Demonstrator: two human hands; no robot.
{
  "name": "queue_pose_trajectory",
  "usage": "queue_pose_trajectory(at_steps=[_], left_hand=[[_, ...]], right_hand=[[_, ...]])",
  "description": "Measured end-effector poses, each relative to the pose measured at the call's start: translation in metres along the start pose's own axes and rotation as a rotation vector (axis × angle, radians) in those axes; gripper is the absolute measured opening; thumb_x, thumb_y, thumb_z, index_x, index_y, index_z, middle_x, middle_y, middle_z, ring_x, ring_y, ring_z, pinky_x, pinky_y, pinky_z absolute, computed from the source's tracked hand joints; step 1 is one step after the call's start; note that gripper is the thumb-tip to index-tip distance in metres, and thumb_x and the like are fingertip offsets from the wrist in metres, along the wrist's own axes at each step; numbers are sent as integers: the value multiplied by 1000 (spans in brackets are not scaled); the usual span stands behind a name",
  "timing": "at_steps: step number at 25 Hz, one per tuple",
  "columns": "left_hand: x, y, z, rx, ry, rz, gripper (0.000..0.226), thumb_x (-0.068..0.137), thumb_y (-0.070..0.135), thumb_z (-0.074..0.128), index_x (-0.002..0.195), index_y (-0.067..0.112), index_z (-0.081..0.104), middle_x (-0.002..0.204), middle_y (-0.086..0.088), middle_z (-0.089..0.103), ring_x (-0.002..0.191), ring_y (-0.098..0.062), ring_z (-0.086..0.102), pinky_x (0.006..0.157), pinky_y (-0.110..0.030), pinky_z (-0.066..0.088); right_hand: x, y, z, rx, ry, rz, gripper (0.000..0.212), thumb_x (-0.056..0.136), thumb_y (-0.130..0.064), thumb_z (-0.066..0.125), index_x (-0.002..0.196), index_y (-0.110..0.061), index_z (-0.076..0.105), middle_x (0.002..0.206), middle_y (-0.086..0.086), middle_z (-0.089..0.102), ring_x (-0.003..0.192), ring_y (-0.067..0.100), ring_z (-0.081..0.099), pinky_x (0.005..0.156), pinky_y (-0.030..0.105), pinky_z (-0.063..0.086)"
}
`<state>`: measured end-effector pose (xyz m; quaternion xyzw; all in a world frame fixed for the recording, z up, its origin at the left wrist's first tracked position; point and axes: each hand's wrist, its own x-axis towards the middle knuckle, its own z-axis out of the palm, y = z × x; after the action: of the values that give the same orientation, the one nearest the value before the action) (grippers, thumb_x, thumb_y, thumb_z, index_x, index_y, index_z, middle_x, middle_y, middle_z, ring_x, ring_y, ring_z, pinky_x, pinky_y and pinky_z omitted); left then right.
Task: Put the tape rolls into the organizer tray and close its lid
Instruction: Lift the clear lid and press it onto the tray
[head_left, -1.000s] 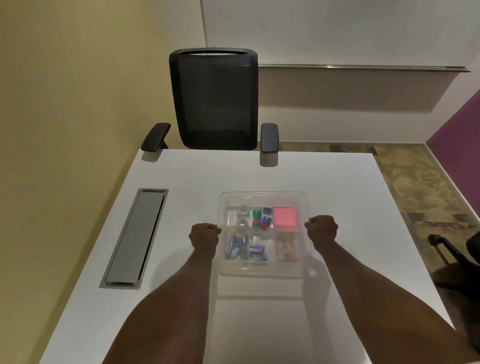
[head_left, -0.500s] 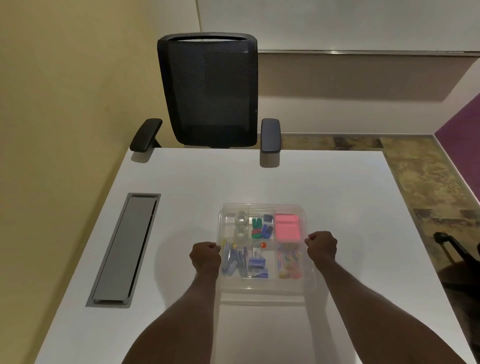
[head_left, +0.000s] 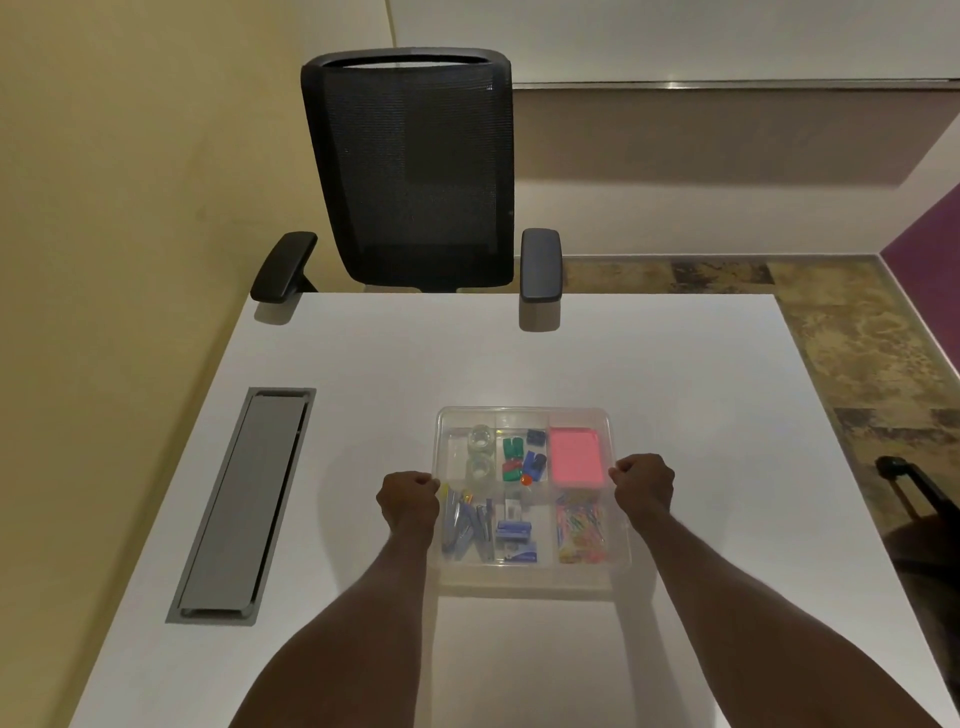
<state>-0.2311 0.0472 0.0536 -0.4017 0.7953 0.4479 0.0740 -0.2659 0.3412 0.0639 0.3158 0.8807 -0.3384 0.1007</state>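
We hold both forearms out over the worktop (head_left: 363, 395), the left hand (head_left: 409, 498) fisted on the tray's (head_left: 522, 413) left rim, the right hand (head_left: 644, 482) fisted on its right rim. Each grip is closed on the tray. Two tape rolls (head_left: 480, 452) sit in its far-left compartment.

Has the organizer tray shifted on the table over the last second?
Yes, the organizer tray slid slightly toward the person: its far edge was level with the grey hatch's far end, now it sits nearer.
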Motion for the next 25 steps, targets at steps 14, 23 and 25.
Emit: queue_pose_trajectory(at_steps=[14, 23, 25], left_hand=[[-17, 9, 19, 339, 17, 363, 57, 98, 23, 70, 151, 9, 54, 156, -14, 51, 146, -31, 48, 123, -41, 39], [-27, 51, 84, 842, -456, 701, 114, 93, 56, 72, 170, 26, -6, 177, -5, -21, 166, -26, -17, 135, -54, -1], [-22, 66, 92, 874, -483, 701, 120, 89, 57, 75, 170, 25, -8, 176, -5, -24, 165, -27, -20, 134, -56, -2]], right_hand=[[0, 2, -2, -167, -79, -145, 40, 96, -22, 65, 131, -2, 59, 131, 17, 60, 121, 34, 59, 97, 42, 50], [16, -26, 4, -523, -225, -517, 93, 94, -46, 65, 161, -9, 11, 170, 10, 8, 157, 26, 14, 127, 40, 22], [22, -33, 3, -579, -274, -522, 97, 94, -48, 65, 161, -8, 7, 171, 11, 3, 158, 26, 9, 128, 41, 17]])
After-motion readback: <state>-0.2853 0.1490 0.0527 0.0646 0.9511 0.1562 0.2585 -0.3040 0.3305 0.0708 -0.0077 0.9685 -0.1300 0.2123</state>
